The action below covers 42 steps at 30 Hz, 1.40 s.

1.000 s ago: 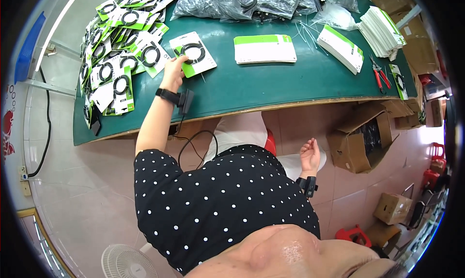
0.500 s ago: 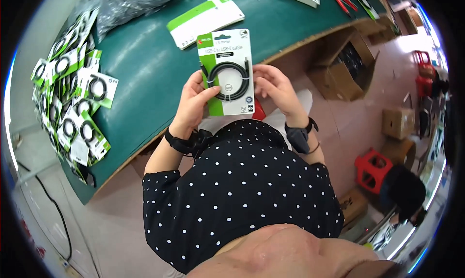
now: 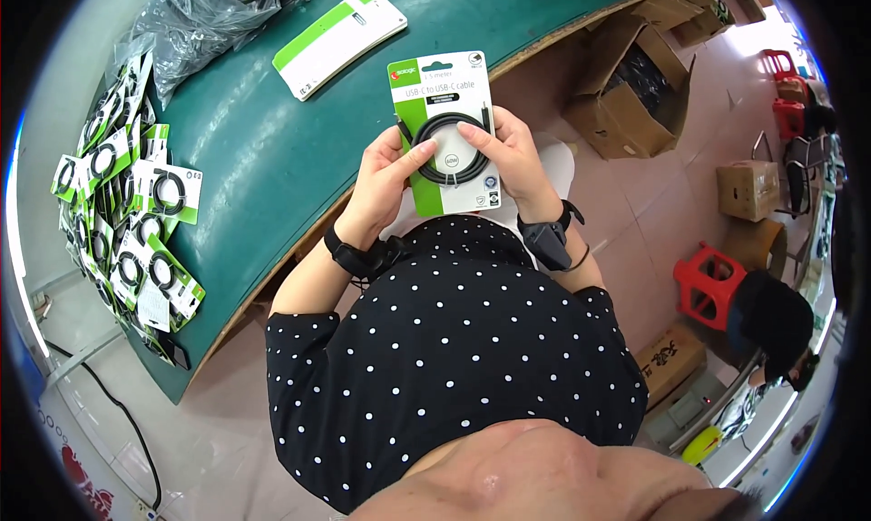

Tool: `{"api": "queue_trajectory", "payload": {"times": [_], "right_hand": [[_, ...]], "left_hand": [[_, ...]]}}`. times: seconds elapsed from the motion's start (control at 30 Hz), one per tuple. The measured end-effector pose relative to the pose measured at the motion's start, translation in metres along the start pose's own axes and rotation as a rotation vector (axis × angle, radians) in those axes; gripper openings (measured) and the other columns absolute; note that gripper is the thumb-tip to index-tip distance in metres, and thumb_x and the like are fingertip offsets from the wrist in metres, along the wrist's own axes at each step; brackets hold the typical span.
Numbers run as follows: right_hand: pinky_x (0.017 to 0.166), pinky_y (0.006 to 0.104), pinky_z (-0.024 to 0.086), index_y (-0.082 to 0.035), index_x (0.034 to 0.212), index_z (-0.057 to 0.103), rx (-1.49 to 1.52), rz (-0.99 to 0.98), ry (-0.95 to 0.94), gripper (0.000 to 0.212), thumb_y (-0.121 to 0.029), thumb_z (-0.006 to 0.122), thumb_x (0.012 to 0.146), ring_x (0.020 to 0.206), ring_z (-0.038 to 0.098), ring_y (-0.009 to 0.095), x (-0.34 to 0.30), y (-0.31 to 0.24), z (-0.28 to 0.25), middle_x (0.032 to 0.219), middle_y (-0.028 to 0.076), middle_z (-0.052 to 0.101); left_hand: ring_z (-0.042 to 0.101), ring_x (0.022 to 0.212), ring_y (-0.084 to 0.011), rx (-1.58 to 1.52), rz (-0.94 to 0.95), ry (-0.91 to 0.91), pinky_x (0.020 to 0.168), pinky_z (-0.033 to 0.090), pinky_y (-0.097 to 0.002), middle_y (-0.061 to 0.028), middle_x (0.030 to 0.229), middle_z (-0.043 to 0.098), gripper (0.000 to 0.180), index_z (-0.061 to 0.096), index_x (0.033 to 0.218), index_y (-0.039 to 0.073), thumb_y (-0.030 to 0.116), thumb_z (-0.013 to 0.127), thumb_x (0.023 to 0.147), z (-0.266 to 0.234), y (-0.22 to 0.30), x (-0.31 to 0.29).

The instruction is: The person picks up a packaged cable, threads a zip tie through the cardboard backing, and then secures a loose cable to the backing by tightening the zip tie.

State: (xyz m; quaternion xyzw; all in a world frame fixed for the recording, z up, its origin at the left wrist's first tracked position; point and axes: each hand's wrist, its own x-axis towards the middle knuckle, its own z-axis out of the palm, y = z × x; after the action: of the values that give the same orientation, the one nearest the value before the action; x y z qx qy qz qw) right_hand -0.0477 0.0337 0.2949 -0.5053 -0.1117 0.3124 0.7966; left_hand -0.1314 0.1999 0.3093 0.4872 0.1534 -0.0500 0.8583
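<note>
Between my two hands I hold up a white and green cable card [image 3: 472,72] with a coiled black cable [image 3: 430,173] fixed to its front. My left hand [image 3: 386,175] grips the card's left edge, its thumb lying over the coil. On the opposite edge my right hand [image 3: 521,161] is closed too, thumb across the upper right of the coil and fingers behind the card. The card is upright, its printed front toward me, just off the green table's near edge. The fingers behind it are mostly hidden.
A heap of carded cables [image 3: 168,194] covers the left end of the green table [image 3: 263,158]. Behind lie a stack of flat cards [image 3: 340,45] and a clear plastic bag [image 3: 195,36] with black cables. An opened cardboard box [image 3: 626,113] and red stool [image 3: 708,285] stand right.
My right hand has closed on the card's right edge and laid its thumb over the coil. My left thumb has moved further onto the coil. The card sits slightly further right in view.
</note>
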Motion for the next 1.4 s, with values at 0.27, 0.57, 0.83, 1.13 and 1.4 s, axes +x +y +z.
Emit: {"api": "queue_trajectory", "payload": {"times": [0.27, 0.57, 0.83, 1.13, 1.4], "right_hand": [[0.075, 0.0232, 0.049, 0.005, 0.109, 0.057, -0.274, -0.151, -0.002, 0.029, -0.019, 0.061, 0.092, 0.087, 0.060, 0.009, 0.001, 0.002, 0.004, 0.099, 0.007, 0.064], [0.075, 0.0227, 0.048, 0.005, 0.110, 0.057, -0.069, -0.057, -0.047, 0.028, -0.018, 0.059, 0.093, 0.086, 0.059, 0.009, 0.002, 0.005, 0.017, 0.099, 0.007, 0.064], [0.078, 0.0226, 0.047, 0.005, 0.111, 0.056, -0.164, -0.098, -0.107, 0.030, -0.018, 0.059, 0.093, 0.088, 0.059, 0.009, 0.018, 0.012, 0.025, 0.100, 0.007, 0.064], [0.057, 0.0184, 0.043, 0.000, 0.108, 0.059, -0.219, -0.032, -0.188, 0.027, -0.023, 0.056, 0.095, 0.064, 0.056, 0.006, 0.024, 0.022, 0.013, 0.083, 0.004, 0.064], [0.049, 0.0162, 0.036, -0.003, 0.102, 0.061, -0.431, 0.000, 0.074, 0.023, -0.024, 0.058, 0.094, 0.055, 0.050, 0.004, 0.006, 0.023, -0.037, 0.071, 0.001, 0.061]], "left_hand": [[0.063, 0.087, -0.0098, -0.089, -0.057, 0.045, 0.076, 0.053, -0.0250, -0.0055, 0.100, 0.066, 0.025, 0.059, 0.111, 0.002, 0.018, 0.063, 0.091, -0.007, 0.003, 0.001], [0.062, 0.087, -0.0093, -0.088, 0.012, 0.053, 0.075, 0.053, -0.0254, -0.0036, 0.096, 0.066, 0.024, 0.061, 0.108, 0.003, 0.019, 0.064, 0.090, -0.011, 0.004, -0.007], [0.062, 0.097, -0.0124, -0.075, 0.068, 0.059, 0.084, 0.051, -0.0278, -0.0077, 0.107, 0.064, 0.038, 0.052, 0.120, 0.000, 0.013, 0.066, 0.088, -0.018, 0.021, -0.032], [0.062, 0.098, -0.0144, 0.113, 0.150, 0.088, 0.085, 0.050, -0.0275, -0.0105, 0.108, 0.064, 0.047, 0.049, 0.120, -0.004, 0.008, 0.072, 0.081, -0.055, 0.025, -0.061], [0.061, 0.082, -0.0110, 0.107, 0.690, 0.638, 0.073, 0.051, -0.0248, -0.0025, 0.097, 0.064, 0.026, 0.058, 0.107, 0.002, 0.010, 0.069, 0.085, -0.177, 0.120, -0.093]]}}
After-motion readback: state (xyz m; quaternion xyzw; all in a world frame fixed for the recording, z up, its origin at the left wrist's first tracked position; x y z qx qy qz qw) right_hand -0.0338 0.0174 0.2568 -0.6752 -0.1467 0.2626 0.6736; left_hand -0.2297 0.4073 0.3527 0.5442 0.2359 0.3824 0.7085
